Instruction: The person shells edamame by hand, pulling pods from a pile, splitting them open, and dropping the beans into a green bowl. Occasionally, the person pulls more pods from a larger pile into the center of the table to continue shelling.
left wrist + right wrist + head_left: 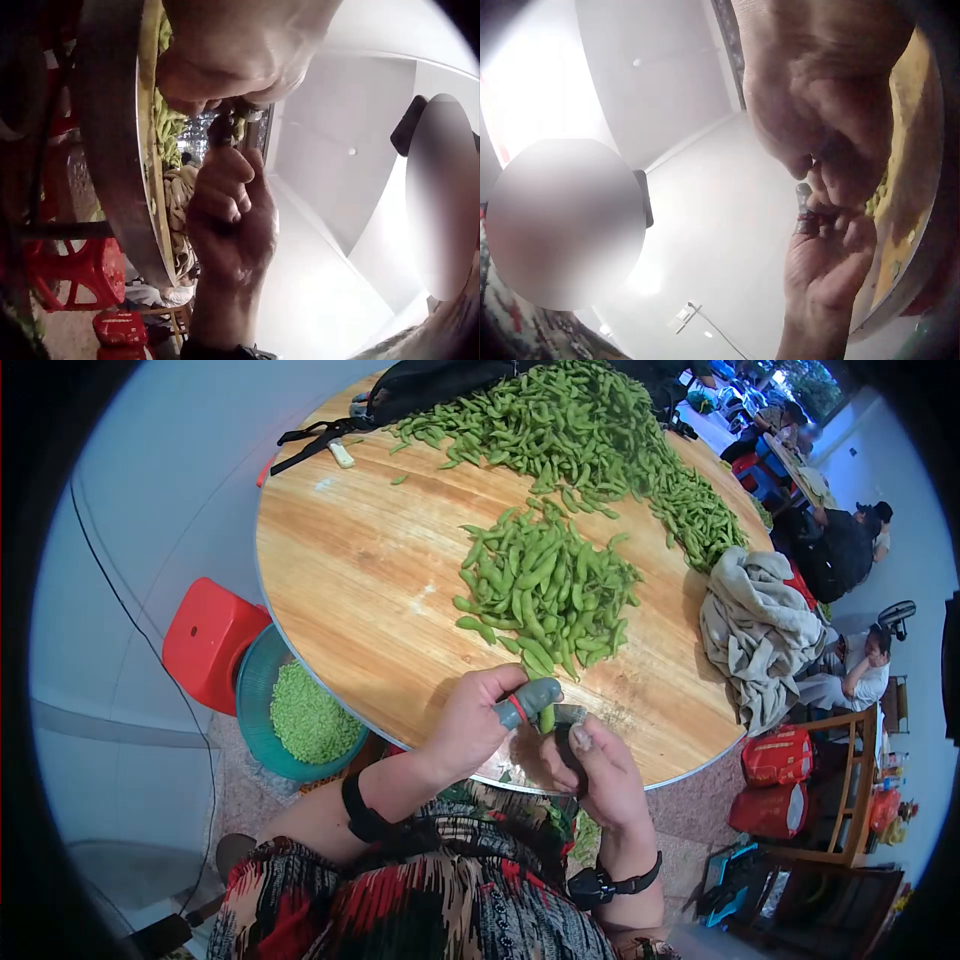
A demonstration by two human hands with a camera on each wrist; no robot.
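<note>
Above the table's near edge, my left hand (472, 722) pinches a green pod (547, 719); one digit has a grey covering with a red band. My right hand (608, 772) meets it from the right, fingers curled at the same pod, with dark grey material around a finger. A small heap of pods (545, 585) lies just beyond the hands. In the left wrist view my left hand (236, 49) is at the top and my right hand (234, 199) below. The right wrist view has my right hand (825, 97) above my left hand (829, 262); the pod is hidden there.
A larger pod pile (570, 430) covers the table's far side, beside a black bag (430, 388). A grey cloth (760, 625) lies at the right edge. Below left are a teal basket of shelled beans (310, 715) and a red stool (208, 645). People sit farther right.
</note>
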